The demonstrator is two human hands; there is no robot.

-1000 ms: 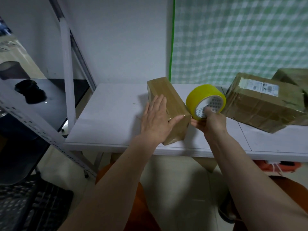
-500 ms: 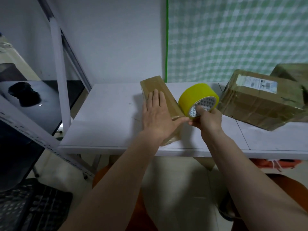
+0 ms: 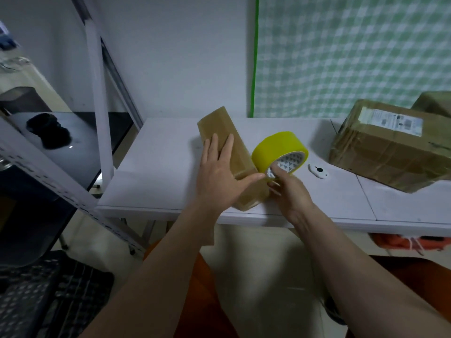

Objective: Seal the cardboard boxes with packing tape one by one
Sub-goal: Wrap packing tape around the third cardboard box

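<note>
A long narrow cardboard box (image 3: 220,123) lies on the white table (image 3: 158,167), running from the back toward the front edge. My left hand (image 3: 220,172) presses flat on its top, fingers straight and thumb stretched to the right. A yellow roll of packing tape (image 3: 275,148) stands against the box's right side. My right hand (image 3: 286,189) grips the roll from below, with a finger inside its core.
A small white cutter (image 3: 318,170) lies on the table right of the roll. A large taped box with a shipping label (image 3: 388,147) sits at the right, another box (image 3: 433,102) behind it. A metal shelf frame (image 3: 97,93) stands at the left.
The tape roll and my right hand have shifted left and closer to the box's near end. My left hand stays flat on the box. The white cutter has come into sight.
</note>
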